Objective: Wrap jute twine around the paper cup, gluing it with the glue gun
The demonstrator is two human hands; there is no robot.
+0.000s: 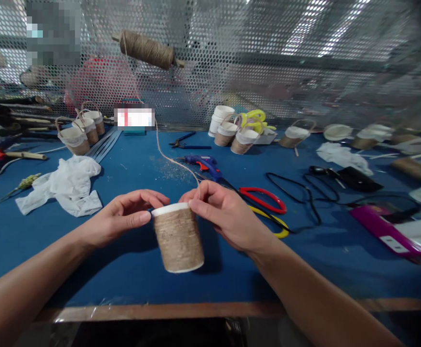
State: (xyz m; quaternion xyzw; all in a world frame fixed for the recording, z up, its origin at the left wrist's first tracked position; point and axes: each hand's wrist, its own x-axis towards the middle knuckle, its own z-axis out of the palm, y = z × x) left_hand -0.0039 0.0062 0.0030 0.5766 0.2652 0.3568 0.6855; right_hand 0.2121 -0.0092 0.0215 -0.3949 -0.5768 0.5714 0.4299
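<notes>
A cup wrapped in brown twine (178, 238), with a bare white rim, hangs tilted above the front of the blue table. My right hand (221, 212) pinches its rim at the right, thumb outside and fingertips behind. A thin strand of twine (176, 161) comes down from the spool (147, 49) and meets the fingers of this hand. On the cup's left side is my left hand (125, 214), its thumb beside the rim and its fingers loosely curved, apart from the thumb. Whether its fingertips touch the back of the rim is hard to see.
A blue glue gun (205, 165), pliers (189, 142) and red-handled scissors (264, 198) lie beyond my hands. White crumpled cloth (68, 185) is at left. Several finished small baskets (244, 140) stand along the back. A purple power strip (387, 231) and black cables (304, 193) occupy the right.
</notes>
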